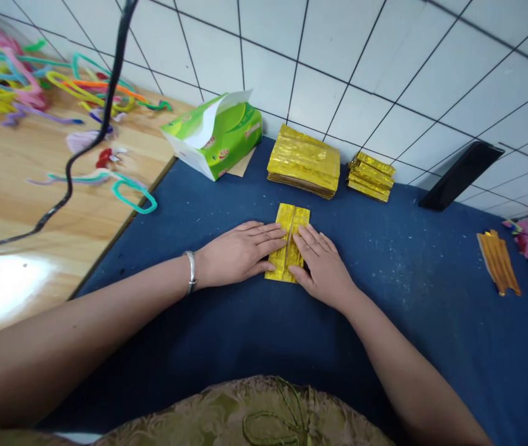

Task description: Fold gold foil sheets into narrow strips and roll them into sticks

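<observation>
A sheet of gold foil paper [288,271] lies on the dark blue table cover in front of me, its two long sides folded in to meet along a middle seam. My left hand [247,251] rests flat on its left half, fingers stretched out. On the right half my right hand [322,263] presses down, with the fingers extended and the thumb apart. Behind the sheet sits a thick stack of gold paper [304,161]. To the right of that stack is a smaller pile of folded gold strips [370,176].
A green tissue pack [226,136] stands against the tiled wall. Colourful pipe cleaners [91,93] litter the wooden table at left, and a black cable [106,118] hangs across it. A black slab [461,175] leans on the wall; folded orange-gold paper [499,262] lies at far right.
</observation>
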`<state>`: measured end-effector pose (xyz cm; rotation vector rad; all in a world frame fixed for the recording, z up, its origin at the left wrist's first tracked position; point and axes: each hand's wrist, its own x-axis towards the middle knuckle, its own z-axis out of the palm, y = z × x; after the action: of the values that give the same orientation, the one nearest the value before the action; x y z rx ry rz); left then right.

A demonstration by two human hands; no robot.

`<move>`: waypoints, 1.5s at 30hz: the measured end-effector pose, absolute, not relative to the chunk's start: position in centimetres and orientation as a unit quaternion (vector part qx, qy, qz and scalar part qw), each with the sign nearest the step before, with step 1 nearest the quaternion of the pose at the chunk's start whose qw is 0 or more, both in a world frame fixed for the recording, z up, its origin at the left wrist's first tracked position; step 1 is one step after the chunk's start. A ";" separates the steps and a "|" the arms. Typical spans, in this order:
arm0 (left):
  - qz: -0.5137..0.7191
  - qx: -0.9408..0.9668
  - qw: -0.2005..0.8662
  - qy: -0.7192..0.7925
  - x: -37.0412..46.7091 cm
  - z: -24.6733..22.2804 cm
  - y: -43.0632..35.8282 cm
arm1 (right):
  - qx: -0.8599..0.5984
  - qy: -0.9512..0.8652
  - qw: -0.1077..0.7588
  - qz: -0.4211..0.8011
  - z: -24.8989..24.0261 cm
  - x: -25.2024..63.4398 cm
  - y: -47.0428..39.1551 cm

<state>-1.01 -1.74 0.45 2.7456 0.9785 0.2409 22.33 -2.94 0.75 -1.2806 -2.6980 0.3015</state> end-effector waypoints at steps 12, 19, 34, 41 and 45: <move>0.064 0.944 0.084 0.313 -0.5 0.4 -2.0 | -0.413 -0.904 0.055 0.096 0.7 22.9 -2.7; 0.073 0.946 0.078 0.306 -0.4 0.7 -1.9 | -0.393 -0.913 0.055 0.091 0.8 23.5 -2.4; 0.058 0.946 0.102 0.301 -0.6 1.2 -1.8 | -0.333 -0.934 0.076 0.109 2.1 24.4 -2.5; 0.052 0.948 0.128 0.285 -0.9 1.7 -1.7 | -0.306 -0.944 0.108 0.059 1.9 24.1 -2.8; 0.052 0.947 0.132 0.288 -0.9 1.7 -1.7 | -0.300 -0.945 0.121 0.048 1.8 24.2 -2.7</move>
<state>-0.93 -1.66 1.72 2.7485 0.8351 0.1512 24.21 -2.74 1.83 -0.8749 -2.7612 0.1392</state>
